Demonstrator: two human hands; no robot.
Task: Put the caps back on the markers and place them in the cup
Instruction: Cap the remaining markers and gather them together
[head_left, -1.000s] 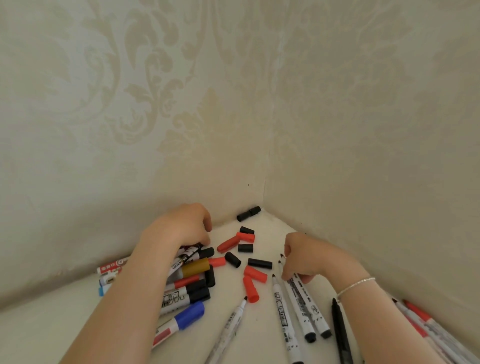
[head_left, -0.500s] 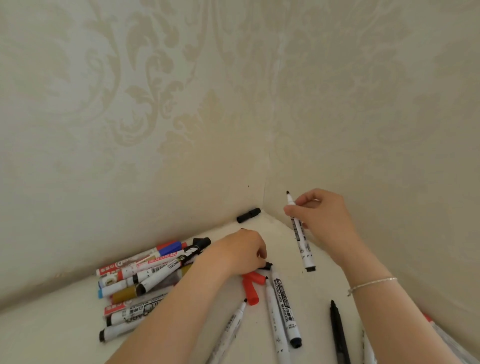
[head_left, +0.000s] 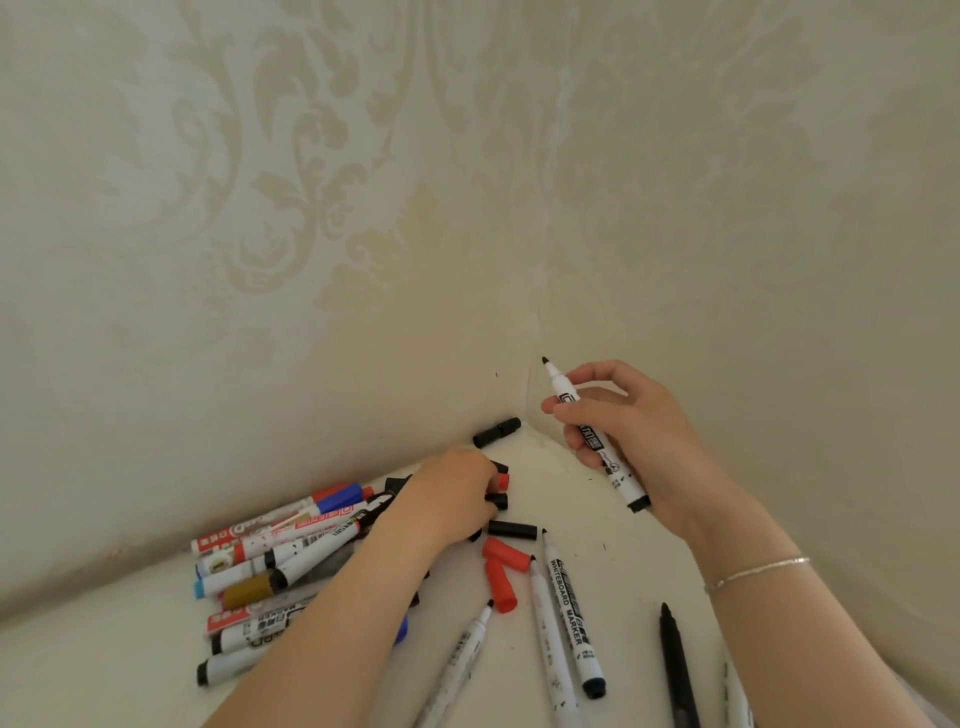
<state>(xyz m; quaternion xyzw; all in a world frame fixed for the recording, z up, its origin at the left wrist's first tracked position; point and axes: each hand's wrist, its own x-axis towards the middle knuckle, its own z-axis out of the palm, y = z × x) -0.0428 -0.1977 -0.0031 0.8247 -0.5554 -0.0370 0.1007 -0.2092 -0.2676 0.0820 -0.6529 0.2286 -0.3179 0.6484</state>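
Two walls (head_left: 363, 260) hemming right hand (head_left: 631, 436)

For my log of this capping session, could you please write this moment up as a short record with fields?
right hand: holds an uncapped whiteboard marker in the air, black tip up
left hand: down among the loose caps, fingers curled; whether it grips one is hidden
loose caps: black cap, two red caps, black cap in the corner
capped pile: markers at left
cup: not in view
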